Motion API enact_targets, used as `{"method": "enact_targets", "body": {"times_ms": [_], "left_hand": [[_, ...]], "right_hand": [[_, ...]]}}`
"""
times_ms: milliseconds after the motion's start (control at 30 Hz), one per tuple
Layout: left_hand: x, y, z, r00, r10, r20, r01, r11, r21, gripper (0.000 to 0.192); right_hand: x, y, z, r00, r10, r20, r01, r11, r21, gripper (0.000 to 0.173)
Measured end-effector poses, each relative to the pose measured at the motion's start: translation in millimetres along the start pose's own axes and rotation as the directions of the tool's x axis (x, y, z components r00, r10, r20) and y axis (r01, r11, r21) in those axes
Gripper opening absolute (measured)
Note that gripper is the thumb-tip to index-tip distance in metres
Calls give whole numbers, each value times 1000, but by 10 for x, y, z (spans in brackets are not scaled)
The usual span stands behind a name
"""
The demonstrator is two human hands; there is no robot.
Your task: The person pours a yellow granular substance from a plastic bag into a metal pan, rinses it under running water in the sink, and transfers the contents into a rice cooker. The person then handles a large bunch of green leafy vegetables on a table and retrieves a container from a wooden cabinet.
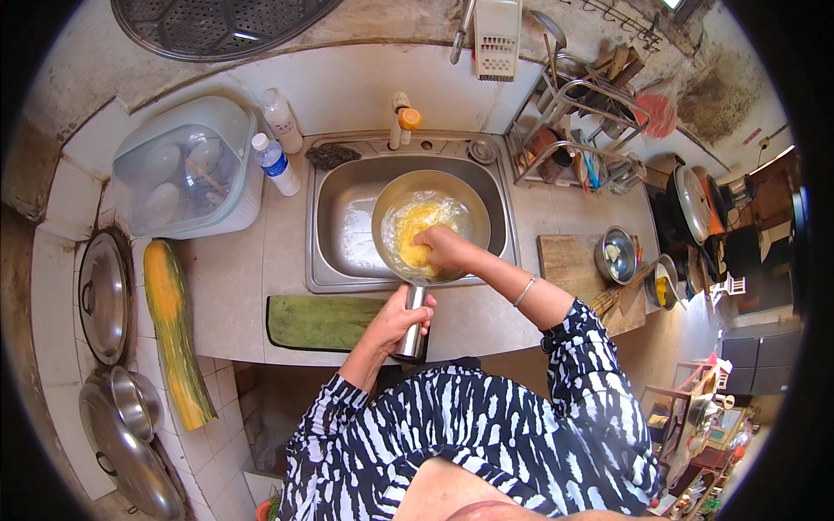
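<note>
My left hand [399,319] is wrapped around the metal handle [412,329] of a round metal pan [481,208]. The pan rests over the right part of a stainless steel sink [339,215]. Inside it lies a yellow grainy mixture [414,225] with white powder or paste spread up the wall. My right hand [443,247] is down in the pan with its fingers bent into the mixture. Those fingertips are partly hidden, so whether they grip any of it is unclear. Behind the pan stands a tap [399,124] with an orange knob.
A green cloth mat [319,322] lies along the counter's front edge. To the left are a lidded plastic box [189,169], two bottles [277,166] and a long squash [171,312]. On the right, a cutting board [563,260], a steel bowl [616,254] and a utensil rack [573,130] stand.
</note>
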State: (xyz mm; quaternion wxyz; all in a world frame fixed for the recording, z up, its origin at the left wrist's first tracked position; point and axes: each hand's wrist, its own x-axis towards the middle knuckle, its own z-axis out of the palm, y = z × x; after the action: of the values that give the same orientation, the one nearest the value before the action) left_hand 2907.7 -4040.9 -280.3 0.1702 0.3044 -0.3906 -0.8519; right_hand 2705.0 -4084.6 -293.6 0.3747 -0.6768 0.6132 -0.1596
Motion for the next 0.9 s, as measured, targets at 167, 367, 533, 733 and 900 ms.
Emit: {"method": "enact_targets", "body": {"times_ms": [167,367,533,733,900], "left_hand": [[2,23,22,1000,-1,-3,1,1000,26,34],[-5,58,43,1000,7,5,-8,999,32,35],[-7,74,36,1000,5,2,-5,1000,30,36],[9,53,-4,1000,8,-6,-8,1000,30,35],[7,9,-13,1000,-22,-14,23,998,55,34]], "right_hand": [[248,26,-73,935,-290,-205,330,922,201,38],[398,-69,-415,860,-321,-397,178,917,-357,21],[238,-103,-289,938,-200,-284,86,926,-366,24],[114,-47,-8,956,-289,-43,266,924,-275,34],[38,-64,-121,951,-286,122,295,954,-61,39]]}}
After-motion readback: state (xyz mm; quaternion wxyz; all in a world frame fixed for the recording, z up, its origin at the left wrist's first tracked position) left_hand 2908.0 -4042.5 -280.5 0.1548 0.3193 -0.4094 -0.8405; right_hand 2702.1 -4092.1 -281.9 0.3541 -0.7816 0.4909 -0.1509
